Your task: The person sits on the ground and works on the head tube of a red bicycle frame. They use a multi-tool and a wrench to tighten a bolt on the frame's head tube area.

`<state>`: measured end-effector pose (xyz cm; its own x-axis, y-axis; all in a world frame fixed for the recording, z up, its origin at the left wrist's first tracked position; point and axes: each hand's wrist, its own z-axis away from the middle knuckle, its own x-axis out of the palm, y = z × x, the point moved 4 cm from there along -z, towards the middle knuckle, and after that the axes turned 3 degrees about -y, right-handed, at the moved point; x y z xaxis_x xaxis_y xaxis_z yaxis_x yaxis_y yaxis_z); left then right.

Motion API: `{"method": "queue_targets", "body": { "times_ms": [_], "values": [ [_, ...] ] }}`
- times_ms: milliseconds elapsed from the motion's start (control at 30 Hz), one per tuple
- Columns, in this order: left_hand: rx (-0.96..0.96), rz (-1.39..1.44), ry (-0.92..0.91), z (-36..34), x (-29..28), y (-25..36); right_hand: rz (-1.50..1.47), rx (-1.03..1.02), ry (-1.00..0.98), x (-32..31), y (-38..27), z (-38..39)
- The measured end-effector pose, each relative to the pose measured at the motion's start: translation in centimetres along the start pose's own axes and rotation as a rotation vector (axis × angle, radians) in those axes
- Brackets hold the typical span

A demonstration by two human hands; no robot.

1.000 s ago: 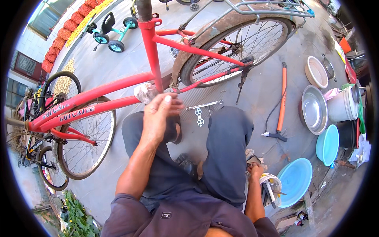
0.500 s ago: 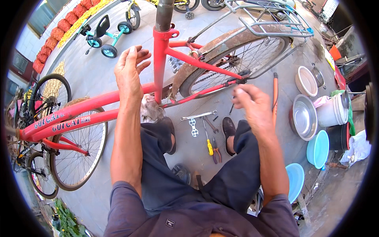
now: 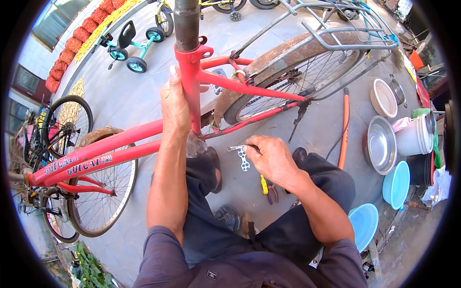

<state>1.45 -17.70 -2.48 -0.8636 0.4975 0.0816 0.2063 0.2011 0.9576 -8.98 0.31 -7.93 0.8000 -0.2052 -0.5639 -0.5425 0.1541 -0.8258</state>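
Red bicycle frame (image 3: 120, 146), seen from above the seated person's knees. The seat tube (image 3: 192, 91) stands nearly upright in the middle of the view; the twin red top tubes run down-left toward the front wheel (image 3: 103, 192), and the rusty-fendered rear wheel (image 3: 297, 77) lies up-right.

Left hand (image 3: 175, 108) — wrapped around the seat tube just below the seat clamp, fingers behind the tube and thumb side toward the viewer; a closed, steadying clasp on the tube.

Right hand (image 3: 273, 158) — lowered near the bottom bracket, fingers pinched shut on a flat multi-hole wrench (image 3: 241, 156), whose silver body hangs from the fingertips over the paving. The wrench sits just right of the left knee, close to the lower end of the seat tube but not visibly touching the frame.

On the ground between the shoes: yellow-handled pliers (image 3: 268, 187). Farther right: an orange pump (image 3: 345, 129), steel bowl (image 3: 380, 144), white bucket (image 3: 415, 137) and blue basins (image 3: 396, 185).

Handling, as a judgement — the wrench is thin stamped steel: light, stiff, and probably slick, so a pinch at one end gives little leverage; holding it across the palm near the working hole would serve better. The frame is rigid and heavy enough to tip, and the painted seat tube offers the firmest hold, where the left hand already is.
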Motion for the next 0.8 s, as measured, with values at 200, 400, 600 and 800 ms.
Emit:
{"method": "queue_targets", "body": {
  "times_ms": [200, 400, 600, 800],
  "values": [
    [0.089, -0.049, -0.055, -0.1, -0.2, 1.0, 0.031, -0.039, 0.005, -0.1, -1.1, -0.1],
    [0.288, -0.143, -0.044, 0.3, 1.0, 3.5, 0.102, 0.007, -0.018, -0.8, 0.1, 0.5],
    [0.372, -0.141, -0.084, 0.2, 2.4, 5.5, 0.098, 0.021, -0.005, -1.6, 0.8, 1.1],
    [0.357, -0.088, -0.161, -1.0, 2.0, 6.0, 0.151, 0.022, -0.032, -1.7, 1.3, 1.5]
  ]
}}
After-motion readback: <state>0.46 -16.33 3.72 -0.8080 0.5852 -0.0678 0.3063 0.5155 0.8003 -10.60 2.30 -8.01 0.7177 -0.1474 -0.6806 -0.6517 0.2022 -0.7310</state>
